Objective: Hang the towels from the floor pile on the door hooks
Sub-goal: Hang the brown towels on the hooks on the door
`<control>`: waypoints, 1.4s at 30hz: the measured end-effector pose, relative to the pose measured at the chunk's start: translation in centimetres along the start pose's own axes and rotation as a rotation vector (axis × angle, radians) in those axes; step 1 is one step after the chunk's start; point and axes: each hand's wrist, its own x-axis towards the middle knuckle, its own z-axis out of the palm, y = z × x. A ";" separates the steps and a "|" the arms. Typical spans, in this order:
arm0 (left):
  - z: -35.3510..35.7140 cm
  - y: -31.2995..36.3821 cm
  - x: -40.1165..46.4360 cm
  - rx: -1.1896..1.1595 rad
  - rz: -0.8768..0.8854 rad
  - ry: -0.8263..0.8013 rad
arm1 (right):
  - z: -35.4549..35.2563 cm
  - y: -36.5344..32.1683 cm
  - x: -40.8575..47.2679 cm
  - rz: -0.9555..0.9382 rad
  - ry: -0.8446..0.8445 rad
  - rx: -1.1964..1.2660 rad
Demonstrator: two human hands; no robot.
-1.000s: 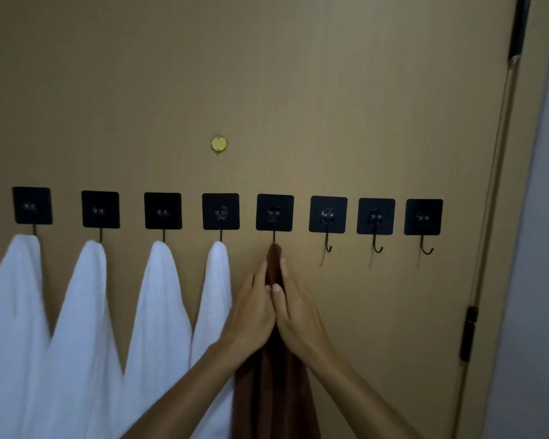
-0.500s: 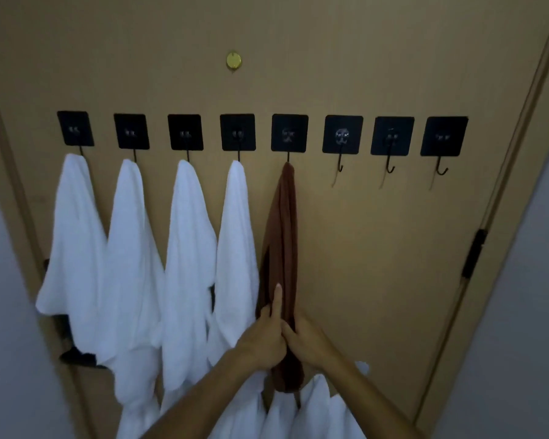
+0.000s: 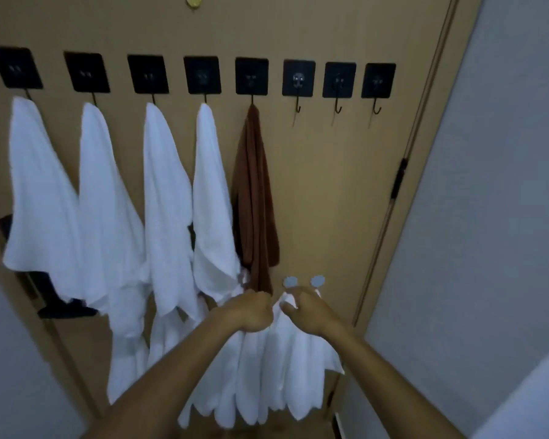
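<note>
A brown towel [image 3: 255, 198] hangs from the fifth black hook pad [image 3: 251, 76] on the tan door [image 3: 324, 185]. White towels [image 3: 42, 191] hang from the four hooks to its left. Three bare hooks [image 3: 338, 106] follow on its right. Both my hands are low, below the brown towel and off it. My left hand [image 3: 253, 312] has its fingers curled in, and I see nothing in it. My right hand [image 3: 306, 312] is curled against the top of a lower white towel [image 3: 286, 369]; whether it pinches the cloth is unclear.
A lower row of white towels hangs beneath my hands, with two small grey round hooks [image 3: 289, 282] just above them. Grey walls [image 3: 488, 217] close in on both sides. A dark door handle [image 3: 45, 289] sticks out behind the left towels. The floor pile is out of view.
Both hands slid down the brown towel and came off its lower end. The view dropped and pulled back, bringing the lower row of white towels into sight.
</note>
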 end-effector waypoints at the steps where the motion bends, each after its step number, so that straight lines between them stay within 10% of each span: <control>1: 1.0 0.0 -0.7 0.014 0.011 -0.001 | 1.1 0.3 -1.5 0.042 -0.012 -0.014; 24: 33.3 27.2 -10.3 0.143 0.553 -0.524 | 9.5 26.3 -53.2 1.141 -0.064 0.091; 33: 44.2 39.2 -14.1 0.197 0.575 -0.608 | 11.5 36.6 -69.1 1.286 -0.141 0.247; 42: 52.5 40.1 -13.2 0.230 0.438 -0.681 | 16.1 44.1 -66.9 1.183 -0.204 0.323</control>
